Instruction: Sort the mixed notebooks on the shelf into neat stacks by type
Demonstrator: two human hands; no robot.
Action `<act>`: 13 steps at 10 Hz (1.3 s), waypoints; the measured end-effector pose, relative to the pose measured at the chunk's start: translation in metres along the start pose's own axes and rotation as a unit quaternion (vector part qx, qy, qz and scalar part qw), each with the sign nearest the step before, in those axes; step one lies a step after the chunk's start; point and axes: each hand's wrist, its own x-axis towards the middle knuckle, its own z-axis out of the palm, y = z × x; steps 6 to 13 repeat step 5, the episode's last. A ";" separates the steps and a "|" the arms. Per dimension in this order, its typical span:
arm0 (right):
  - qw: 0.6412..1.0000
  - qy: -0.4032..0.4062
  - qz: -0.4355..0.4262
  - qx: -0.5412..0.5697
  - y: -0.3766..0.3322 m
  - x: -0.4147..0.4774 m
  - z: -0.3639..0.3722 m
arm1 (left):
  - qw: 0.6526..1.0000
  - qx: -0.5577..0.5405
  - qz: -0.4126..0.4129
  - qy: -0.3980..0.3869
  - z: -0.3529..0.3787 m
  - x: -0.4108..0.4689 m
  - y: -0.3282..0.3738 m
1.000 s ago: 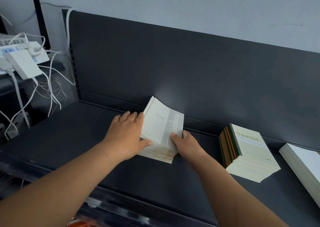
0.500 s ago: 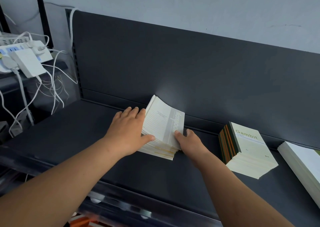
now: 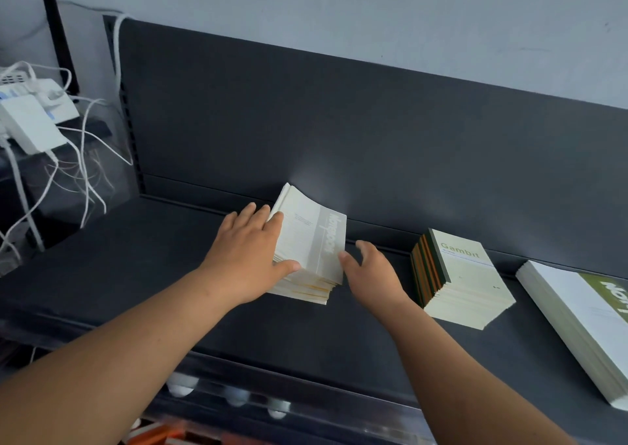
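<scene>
Three piles stand on the dark shelf (image 3: 163,274), each of one kind as far as I can see, so the sorting looks nearly finished. What remains is to square the left pile of pale notebooks (image 3: 314,240). It lies near the back panel, between the two hands, and it is not yet tidy: the lower notebooks stick out toward the front and the top cover lifts a little at the far end. The left hand (image 3: 248,254) lies with straight fingers against the left side of this pile and with the thumb at its near edge. It presses and does not clasp. The right hand (image 3: 370,274) is loose and holds nothing; only the thumb tip seems to touch the right corner of the pile. To the right, apart from it, the Gambit stack (image 3: 465,274) looks neat, with green and orange spines. Farther right the white and green stack (image 3: 577,312) is cut off by the edge of the view, so I cannot judge its whole shape. The grey word on the top pale cover is hard to read. At the far left are white adapters with cables (image 3: 30,121).
</scene>
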 end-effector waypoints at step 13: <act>0.987 0.063 -0.067 -0.132 0.016 -0.051 -0.019 | 0.999 0.024 0.032 0.017 0.000 -0.030 0.019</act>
